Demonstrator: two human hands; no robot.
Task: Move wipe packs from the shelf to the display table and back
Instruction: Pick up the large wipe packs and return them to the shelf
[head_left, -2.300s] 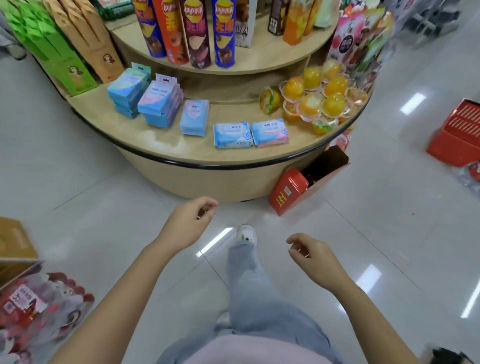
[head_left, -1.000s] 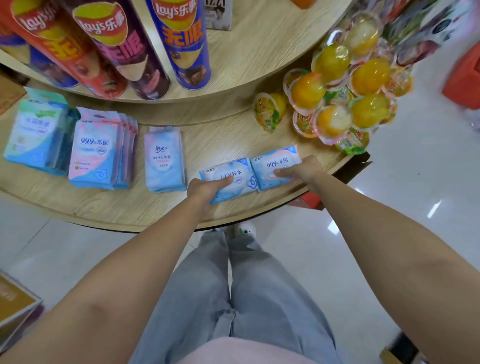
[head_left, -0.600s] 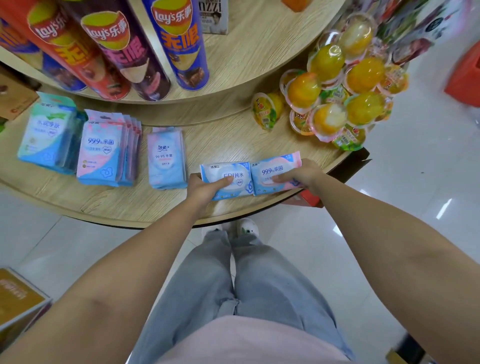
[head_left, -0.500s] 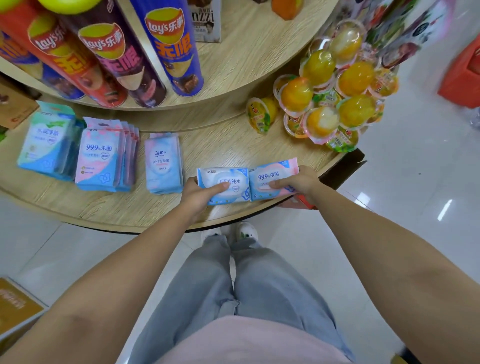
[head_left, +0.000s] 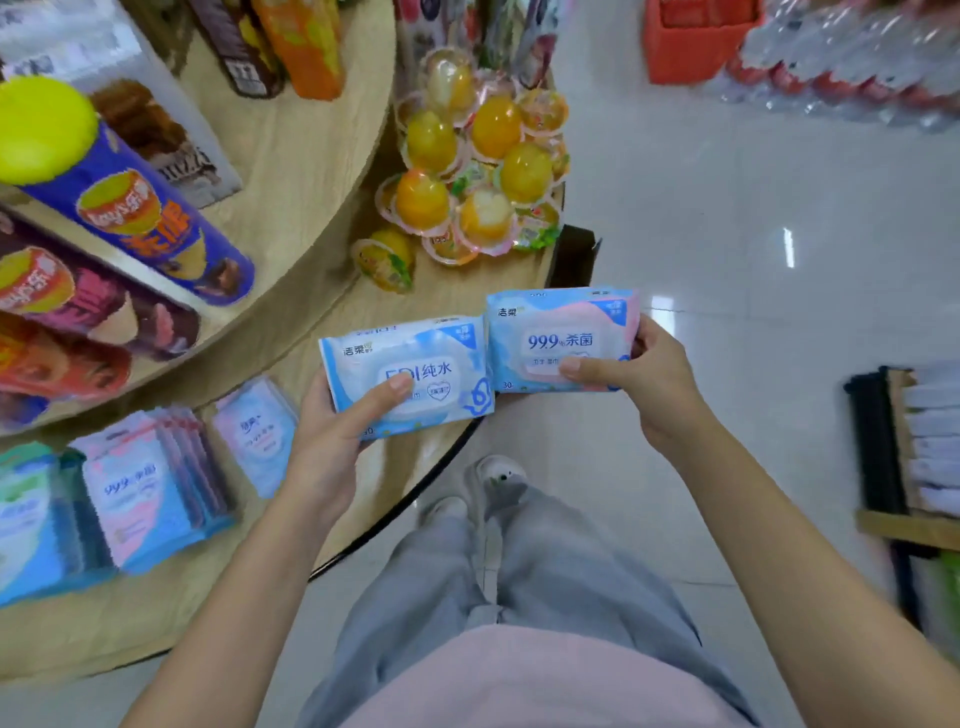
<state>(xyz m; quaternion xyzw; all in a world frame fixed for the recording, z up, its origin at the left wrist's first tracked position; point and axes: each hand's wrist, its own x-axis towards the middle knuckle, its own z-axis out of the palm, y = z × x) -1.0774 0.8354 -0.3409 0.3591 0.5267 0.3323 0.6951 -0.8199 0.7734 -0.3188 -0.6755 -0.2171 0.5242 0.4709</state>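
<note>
Round two-tier wooden tabletop (head_left: 156, 623), black-rimmed. Lower tier: wipe packs in three groups side by side, a blue-green stack (head_left: 26, 519), a pink-and-blue stack (head_left: 140, 493) and a smaller pale stack (head_left: 260, 431). Further round, a heap of fruit jelly cups (head_left: 478, 171), with a single jelly cup (head_left: 384, 265) lying just beside it. Upper tier (head_left: 291, 171): Lay's chip canisters (head_left: 140, 218), a brown box (head_left: 171, 150), an orange bottle (head_left: 306, 47). Tiled floor (head_left: 727, 260): red crate (head_left: 701, 36), shrink-wrapped bottles (head_left: 857, 62).
</note>
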